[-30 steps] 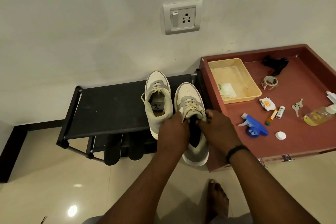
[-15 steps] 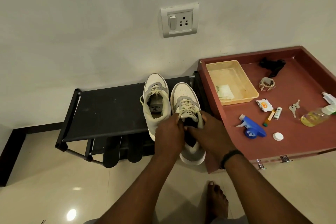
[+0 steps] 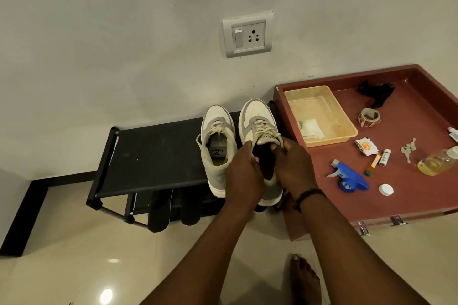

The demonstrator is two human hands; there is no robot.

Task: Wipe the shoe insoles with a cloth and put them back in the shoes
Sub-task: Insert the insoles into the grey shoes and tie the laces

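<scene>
We've nudged the right shoe (image 3: 257,129) forward; left hand (image 3: 244,176) and right hand (image 3: 292,168) grasp its collar, insole seating.

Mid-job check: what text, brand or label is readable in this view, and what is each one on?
"Velarro", with a small triangular logo below it: tongue label of the left shoe.
"...rro": tongue of the right shoe, only partly visible.
Orange and white sachet: print too blurred to read.
Small white tube: print too small to read.
Wall socket: no text seen.
</scene>
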